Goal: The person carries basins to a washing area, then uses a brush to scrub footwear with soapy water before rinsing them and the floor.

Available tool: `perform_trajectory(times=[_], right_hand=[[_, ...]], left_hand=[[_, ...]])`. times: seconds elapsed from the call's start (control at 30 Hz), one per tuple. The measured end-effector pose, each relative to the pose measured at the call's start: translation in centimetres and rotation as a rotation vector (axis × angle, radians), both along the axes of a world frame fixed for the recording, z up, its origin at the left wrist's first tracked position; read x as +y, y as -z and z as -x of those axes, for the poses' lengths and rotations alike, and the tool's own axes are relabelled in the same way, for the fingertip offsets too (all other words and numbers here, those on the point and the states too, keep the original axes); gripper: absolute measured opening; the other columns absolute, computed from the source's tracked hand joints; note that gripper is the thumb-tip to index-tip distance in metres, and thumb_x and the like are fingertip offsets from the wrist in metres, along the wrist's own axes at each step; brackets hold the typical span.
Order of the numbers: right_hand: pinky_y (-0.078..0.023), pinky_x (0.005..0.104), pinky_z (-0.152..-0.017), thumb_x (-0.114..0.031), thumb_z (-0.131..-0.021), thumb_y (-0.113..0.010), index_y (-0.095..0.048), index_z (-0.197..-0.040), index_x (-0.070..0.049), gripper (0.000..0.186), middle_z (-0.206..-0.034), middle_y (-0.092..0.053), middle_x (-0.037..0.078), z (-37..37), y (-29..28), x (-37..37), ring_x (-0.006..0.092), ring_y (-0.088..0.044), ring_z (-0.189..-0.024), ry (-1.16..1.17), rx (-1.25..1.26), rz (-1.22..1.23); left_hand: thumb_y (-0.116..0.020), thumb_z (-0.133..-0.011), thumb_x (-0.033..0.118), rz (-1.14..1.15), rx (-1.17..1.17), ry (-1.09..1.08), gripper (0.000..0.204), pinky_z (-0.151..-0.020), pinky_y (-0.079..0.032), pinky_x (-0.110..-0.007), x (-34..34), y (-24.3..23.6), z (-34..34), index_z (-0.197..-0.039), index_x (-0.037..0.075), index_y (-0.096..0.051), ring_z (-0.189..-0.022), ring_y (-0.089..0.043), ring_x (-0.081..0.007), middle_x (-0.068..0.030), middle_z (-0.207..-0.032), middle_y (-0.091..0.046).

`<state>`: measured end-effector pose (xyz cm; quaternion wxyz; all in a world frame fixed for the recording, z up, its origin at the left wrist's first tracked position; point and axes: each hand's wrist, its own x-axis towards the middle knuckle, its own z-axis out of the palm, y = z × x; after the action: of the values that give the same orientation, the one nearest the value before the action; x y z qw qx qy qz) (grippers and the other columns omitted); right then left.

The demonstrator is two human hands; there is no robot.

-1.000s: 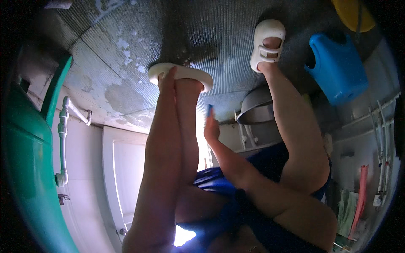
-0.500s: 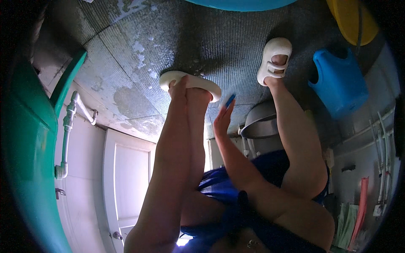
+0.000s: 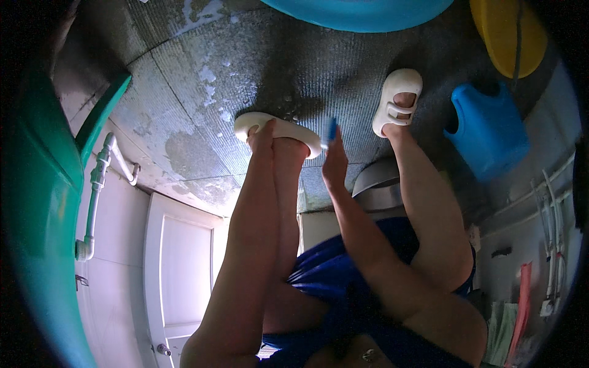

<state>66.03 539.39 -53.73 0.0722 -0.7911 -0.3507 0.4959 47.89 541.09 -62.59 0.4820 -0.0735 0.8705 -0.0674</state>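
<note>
White clogs are on both of my feet, on the wet ribbed floor. My left hand [image 3: 262,133] reaches down along the left leg and is closed on the left clog [image 3: 287,130], some of its fingers hidden against it. In my right hand [image 3: 334,161] is a small blue brush [image 3: 332,130], smeared by motion. Its pale bristle side faces the heel end of that clog, close to it; whether they touch is unclear. The right clog [image 3: 399,98], with straps across an opening, stands farther right.
A light-blue basin [image 3: 362,18] stands at the far edge, a yellow object [image 3: 512,37] and a blue bucket-like container [image 3: 491,132] to the right. A grey basin [image 3: 377,184] lies behind the right arm. Green plastic [image 3: 49,178], a white pipe [image 3: 98,178] and a door [image 3: 184,264] are at left.
My right hand and the brush have moved farther out, toward the upper part of the picture, and the brush has turned more upright. The left hand stays at the left clog. The view has shifted slightly.
</note>
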Motion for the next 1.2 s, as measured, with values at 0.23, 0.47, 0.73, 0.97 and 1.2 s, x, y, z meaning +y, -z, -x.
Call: perform_trajectory(times=[0.23, 0.47, 0.73, 0.97, 1.2], right_hand=[[-0.04, 0.0512, -0.061, -0.031, -0.088, -0.032, -0.027, -0.128, -0.023, 0.041, -0.085, -0.055, 0.025, -0.6, -5.4, -10.8, 0.0415, -0.055, -0.075, -0.449, 0.22, 0.744], [-0.027, 0.0232, -0.038, -0.046, -0.086, -0.036, -0.044, -0.065, -0.013, 0.041, -0.049, -0.034, -0.001, 6.5, -1.3, -7.2, 0.0106, -0.03, -0.039, 1.614, 0.812, 0.971], [-0.025, 0.018, -0.033, -0.05, -0.086, -0.032, -0.041, -0.065, -0.008, 0.047, -0.051, -0.034, -0.002, -2.9, -0.4, -3.8, 0.0046, -0.028, -0.038, 1.66, 0.714, 0.91], [-0.034, 0.0243, -0.04, -0.035, -0.084, -0.045, -0.047, -0.081, -0.005, 0.031, -0.059, -0.048, 0.006, -3.7, -1.9, 23.3, 0.0132, -0.043, -0.044, 0.594, 0.482, 0.058], [-0.043, 0.044, -0.066, -0.025, -0.084, -0.044, -0.042, -0.111, 0.003, 0.038, -0.089, -0.054, 0.021, -11.1, 6.9, 41.7, 0.0347, -0.054, -0.076, -0.82, -0.373, -0.403]], left_hand=[[-0.075, -0.053, 0.031, -0.038, -0.035, -0.112, 0.074, -0.086, -0.041, -0.035, -1.4, 1.1, 0.5, -0.113, 0.001, -0.046, -0.102, -0.048, -0.0283, -0.0194, -0.117, -0.042], [-0.074, -0.053, 0.034, 0.0, 0.058, 0.067, 0.073, -0.089, -0.038, -0.035, 0.0, 1.0, 1.7, -0.114, 0.005, -0.048, -0.105, -0.045, -0.029, -0.0192, -0.115, -0.043], [-0.069, -0.059, 0.031, -0.07, 0.026, -0.195, 0.066, -0.089, -0.037, -0.037, 2.6, -1.3, -3.9, -0.115, 0.008, -0.044, -0.105, -0.044, -0.0292, -0.0172, -0.118, -0.04], [-0.057, -0.073, 0.019, -0.602, 0.352, -1.261, 0.052, -0.09, -0.035, -0.046, 6.5, -6.2, -6.6, -0.12, 0.013, -0.036, -0.106, -0.042, -0.0286, -0.0112, -0.113, -0.046], [-0.063, -0.064, 0.015, -0.644, 0.475, 0.708, 0.058, -0.093, -0.029, -0.045, 7.1, -3.6, -14.1, -0.114, -0.002, -0.037, -0.108, -0.034, -0.0406, -0.0225, -0.119, -0.036]])
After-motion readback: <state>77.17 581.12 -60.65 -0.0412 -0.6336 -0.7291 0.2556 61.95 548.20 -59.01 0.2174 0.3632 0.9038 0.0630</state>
